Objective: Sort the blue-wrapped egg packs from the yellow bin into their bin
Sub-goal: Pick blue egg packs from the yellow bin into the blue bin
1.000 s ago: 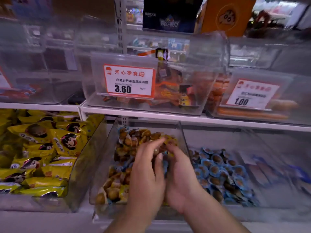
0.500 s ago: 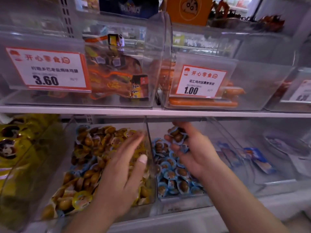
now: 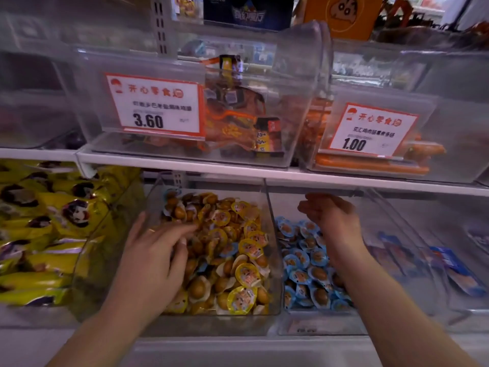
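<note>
The clear bin of yellow-wrapped egg packs [image 3: 274, 260] sits on the lower shelf, centre. A few blue-wrapped egg packs [image 3: 172, 193] lie mixed among the yellow ones, one at the back left. My left hand [image 3: 156, 255] is inside this bin, fingers stretched over the packs and touching them. To the right stands the bin of blue-wrapped egg packs [image 3: 317, 323]. My right hand [image 3: 326, 214] hovers over its back part with fingers loosely curled; I see nothing in it.
A bin of yellow snack bags [image 3: 47, 234] stands at the left. At the right, a bin holds blue flat packs [image 3: 455, 268]. The white upper shelf [image 3: 238, 170] hangs close above the hands, carrying bins with price tags 3.60 and 1.00.
My right hand carried blue packs from the yellow bin over to the blue bin and no longer holds them. My left hand stayed in the yellow bin, reaching further in.
</note>
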The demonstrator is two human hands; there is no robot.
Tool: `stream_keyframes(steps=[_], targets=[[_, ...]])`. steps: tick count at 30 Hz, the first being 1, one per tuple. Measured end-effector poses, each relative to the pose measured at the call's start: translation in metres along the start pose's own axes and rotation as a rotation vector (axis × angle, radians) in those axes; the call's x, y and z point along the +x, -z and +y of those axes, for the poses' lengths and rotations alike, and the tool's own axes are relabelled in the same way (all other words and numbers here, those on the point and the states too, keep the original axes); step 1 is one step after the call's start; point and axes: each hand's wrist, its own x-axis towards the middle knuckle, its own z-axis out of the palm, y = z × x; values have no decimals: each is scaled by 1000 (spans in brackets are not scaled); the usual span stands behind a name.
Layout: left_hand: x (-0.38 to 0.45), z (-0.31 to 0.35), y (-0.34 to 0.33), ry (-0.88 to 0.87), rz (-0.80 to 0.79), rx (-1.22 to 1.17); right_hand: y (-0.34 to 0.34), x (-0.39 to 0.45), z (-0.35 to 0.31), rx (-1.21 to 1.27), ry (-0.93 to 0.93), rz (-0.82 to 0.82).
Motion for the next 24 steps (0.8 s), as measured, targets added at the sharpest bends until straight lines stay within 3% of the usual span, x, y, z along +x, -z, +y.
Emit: stream_keyframes(steps=[3,6,9,13,16,21,24], targets=[[-6,-16,18,68,94,-87,-40,-35,-9,-243,303,-174],[-15,-31,31,209,193,-228,-89,-69,-6,-469,508,-493],[-23,-45,38,298,223,-302,-139,-82,12,-738,557,-743],[-28,-53,43,264,184,-316,-191,-74,37,-1150,552,-962],[-26,-56,44,222,186,-329,-213,-59,44,-1366,503,-1027],[-22,-59,48,211,171,-326,-221,-55,59,-1374,535,-960],[-23,-57,49,211,135,-318,-219,-51,62,-1390,505,-1023]])
